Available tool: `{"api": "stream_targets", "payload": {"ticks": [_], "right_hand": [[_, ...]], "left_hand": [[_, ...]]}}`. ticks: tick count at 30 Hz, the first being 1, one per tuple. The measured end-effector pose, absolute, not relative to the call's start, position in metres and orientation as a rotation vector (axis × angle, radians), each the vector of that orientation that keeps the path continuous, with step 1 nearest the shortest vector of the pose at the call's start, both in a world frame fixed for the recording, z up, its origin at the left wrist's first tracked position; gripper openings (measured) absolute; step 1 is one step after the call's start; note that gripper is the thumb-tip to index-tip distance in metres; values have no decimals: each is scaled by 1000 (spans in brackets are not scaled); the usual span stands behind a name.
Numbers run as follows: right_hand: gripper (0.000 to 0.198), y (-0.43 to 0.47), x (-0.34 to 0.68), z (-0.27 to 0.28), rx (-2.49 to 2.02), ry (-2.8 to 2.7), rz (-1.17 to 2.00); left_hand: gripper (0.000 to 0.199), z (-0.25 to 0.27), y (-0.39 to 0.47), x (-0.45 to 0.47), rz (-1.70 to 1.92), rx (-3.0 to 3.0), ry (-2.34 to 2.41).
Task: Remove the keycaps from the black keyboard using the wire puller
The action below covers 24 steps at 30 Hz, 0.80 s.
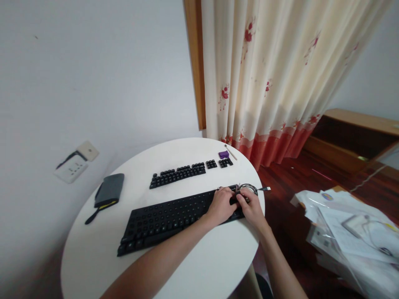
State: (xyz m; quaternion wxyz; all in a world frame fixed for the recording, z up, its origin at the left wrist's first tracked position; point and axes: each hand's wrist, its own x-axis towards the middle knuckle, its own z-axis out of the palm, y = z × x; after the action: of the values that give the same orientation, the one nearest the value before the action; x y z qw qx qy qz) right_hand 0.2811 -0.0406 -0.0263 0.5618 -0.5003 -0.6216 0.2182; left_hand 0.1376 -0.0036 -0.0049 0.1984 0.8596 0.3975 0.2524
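Over keyboard [174,216], left hand [222,203] and right hand [252,207] curl fingers, perhaps pinching cable [252,186].

Left hand [222,204]: was bare, with a rounded back.
Right hand [252,207]: was bare, with slim fingers.
Left forearm [176,243]: was uncovered, narrow at the wrist, broader toward the elbow.
Right forearm [279,257]: was uncovered, tapering to a bare wrist.

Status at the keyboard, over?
Left hand, right hand close together; grip unclear. Black rectangular keyboard beneath; loose black keycaps grouped beyond. Coiled black cable crowding right hand.
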Motion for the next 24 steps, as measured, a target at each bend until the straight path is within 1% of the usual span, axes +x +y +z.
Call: {"api": "stream_targets", "payload": {"ticks": [11,16,20,24], "right_hand": [[27,-40,279,-31,-1361,-1280,468],[33,-38,280,-29,-1398,-1199,467],[30,-39,279,-29,-1338,-1208,482],[26,-41,278,-31,-1347,-1217,427]], "left_hand": [[3,-4,-5,137,720,2385,1101],[9,-5,-6,137,733,2391,1077],[9,-4,-7,137,782,2366,1043],[9,1,-10,136,866,2353,981]]}}
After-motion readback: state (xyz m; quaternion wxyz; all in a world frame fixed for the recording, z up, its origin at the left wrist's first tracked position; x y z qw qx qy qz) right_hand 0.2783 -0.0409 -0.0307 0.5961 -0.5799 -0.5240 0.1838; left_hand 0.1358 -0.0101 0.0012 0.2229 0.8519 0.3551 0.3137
